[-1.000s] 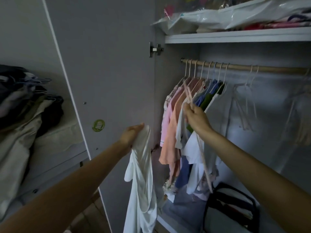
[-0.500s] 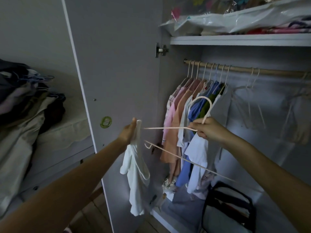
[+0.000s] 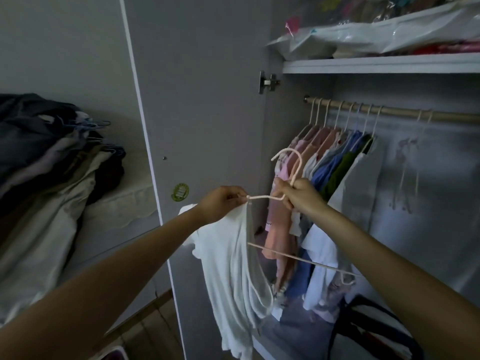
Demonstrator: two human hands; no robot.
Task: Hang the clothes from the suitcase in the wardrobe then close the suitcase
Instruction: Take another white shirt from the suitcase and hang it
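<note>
The right hand [image 3: 298,194], gripping the hanger [image 3: 291,175] at its neck, has brought one arm to the white top [image 3: 233,261]. The left hand [image 3: 223,203] pinches the top's edge at that tip, so threading is beginning.

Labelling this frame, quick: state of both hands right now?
Left hand: closed, pinching the white garment at one end of the hanger.
Right hand: closed, gripping the hanger at the base of its hook.
</note>
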